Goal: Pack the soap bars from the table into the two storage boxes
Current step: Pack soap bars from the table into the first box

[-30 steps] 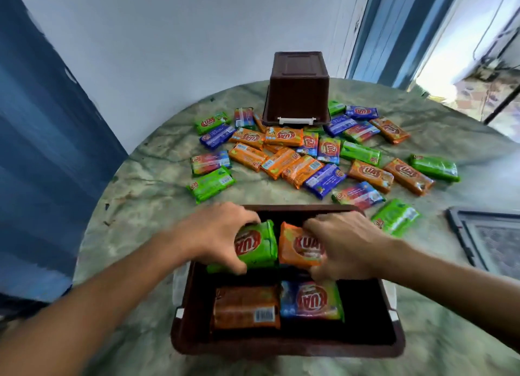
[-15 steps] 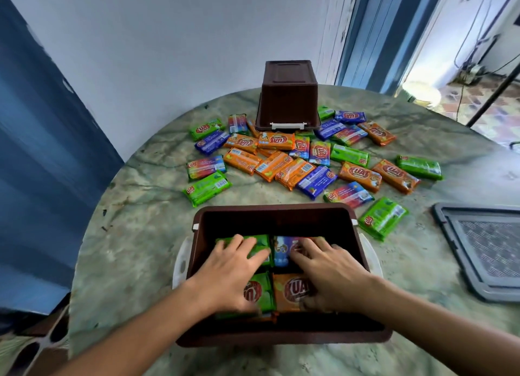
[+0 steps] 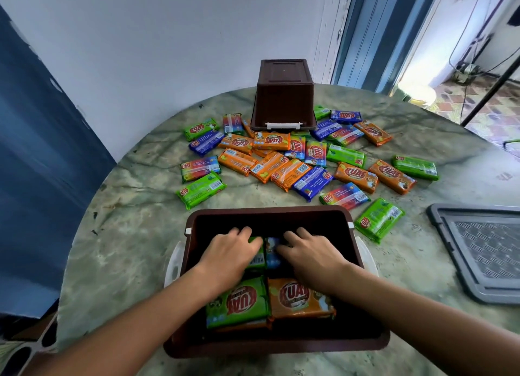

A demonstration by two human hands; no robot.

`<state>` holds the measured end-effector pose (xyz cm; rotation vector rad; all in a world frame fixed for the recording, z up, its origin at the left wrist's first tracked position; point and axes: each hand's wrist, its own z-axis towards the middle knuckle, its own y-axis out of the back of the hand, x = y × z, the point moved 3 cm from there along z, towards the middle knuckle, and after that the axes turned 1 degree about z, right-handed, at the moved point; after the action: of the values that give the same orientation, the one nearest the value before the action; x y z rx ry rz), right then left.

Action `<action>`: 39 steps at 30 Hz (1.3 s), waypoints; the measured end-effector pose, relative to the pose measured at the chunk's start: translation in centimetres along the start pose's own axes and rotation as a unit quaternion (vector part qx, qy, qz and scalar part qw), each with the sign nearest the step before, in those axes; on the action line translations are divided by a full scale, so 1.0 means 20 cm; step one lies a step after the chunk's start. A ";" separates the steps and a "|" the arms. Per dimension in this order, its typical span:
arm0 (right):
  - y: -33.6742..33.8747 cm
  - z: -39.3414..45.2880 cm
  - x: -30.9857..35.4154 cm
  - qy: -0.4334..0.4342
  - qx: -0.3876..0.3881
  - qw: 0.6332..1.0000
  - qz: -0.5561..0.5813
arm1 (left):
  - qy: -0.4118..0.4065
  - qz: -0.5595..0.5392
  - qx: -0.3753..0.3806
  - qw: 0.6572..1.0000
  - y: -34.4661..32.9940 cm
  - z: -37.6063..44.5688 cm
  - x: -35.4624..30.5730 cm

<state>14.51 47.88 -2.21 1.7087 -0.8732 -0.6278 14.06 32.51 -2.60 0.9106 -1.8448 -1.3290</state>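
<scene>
An open brown storage box sits at the near edge of the table. Both my hands are inside it. My left hand lies flat on a green soap bar in the far row, and my right hand lies flat beside a blue soap bar. Nearer me in the box lie a green bar and an orange bar, stacked on others. A second brown box stands upside down at the back. Several wrapped soap bars are scattered between the boxes.
A grey lid lies on the marble table at the right. A green bar lies just right of the near box. A white wall is behind, a blue surface at left, a doorway at right.
My hands put down the green and orange bars in the near row, then slid forward onto the far row. The camera has tipped a little lower.
</scene>
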 end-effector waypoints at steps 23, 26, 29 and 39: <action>-0.23 -0.03 0.05 -0.011 0.066 0.992 -0.103 | -0.079 0.074 0.080 0.991 -0.22 -0.08 -0.09; -0.22 -0.03 0.09 -0.016 0.056 0.994 -0.095 | -0.076 0.111 0.074 0.988 -0.23 -0.07 -0.10; -0.22 -0.04 0.09 -0.018 0.043 0.995 -0.086 | -0.082 0.125 0.076 0.986 -0.23 -0.06 -0.10; -0.27 0.00 0.11 -0.064 0.022 0.990 -0.126 | -0.092 0.147 0.075 0.982 -0.22 -0.06 -0.10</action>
<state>17.17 47.03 -7.41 1.8511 -0.7689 -0.9024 16.77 32.58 -6.71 0.5721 -2.1506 -1.1326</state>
